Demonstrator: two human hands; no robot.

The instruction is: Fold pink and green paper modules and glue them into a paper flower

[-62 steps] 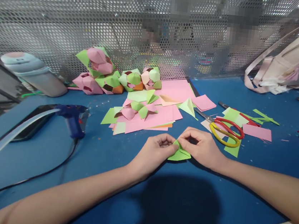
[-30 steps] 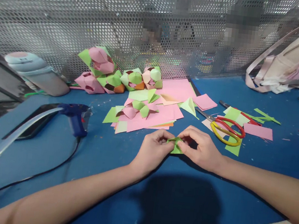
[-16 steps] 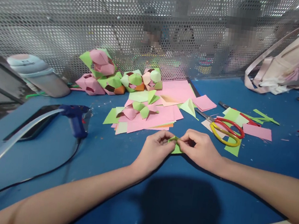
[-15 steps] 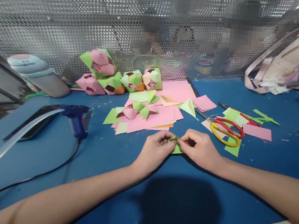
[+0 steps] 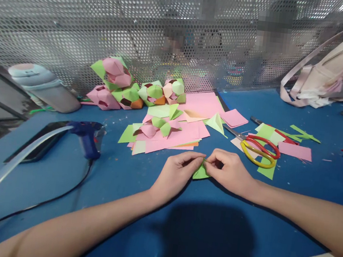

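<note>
Between my two hands is a small folded piece of green paper (image 5: pixel 201 173), close above the blue table (image 5: pixel 134 182). My left hand (image 5: pixel 180 173) pinches its upper left edge between thumb and fingers. On the other side, my right hand (image 5: pixel 230 170) has thumb and fingertips closed on the upper right edge. The fingers hide part of the paper. Ahead of my left hand lie stacked pink and green paper sheets (image 5: pixel 186 132) with a partly joined folded-paper piece (image 5: pixel 159 126) on top. Scissors (image 5: pixel 258 148) with red and yellow handles rest beyond my right hand.
A blue glue gun (image 5: pixel 88 137) with a cord stands left, near a dark flat tray (image 5: pixel 38 142). Several folded-paper balls (image 5: pixel 116 72) and a bottle (image 5: pixel 44 85) sit along the perforated metal screen (image 5: pixel 93 20). A pale bag (image 5: pixel 336 65) is at the back right; people show behind the screen.
My left fingers have shifted and pressed together at the paper's top edge. The green paper now shows a flatter, triangular face below the fingertips. My right hand stays almost in place.
</note>
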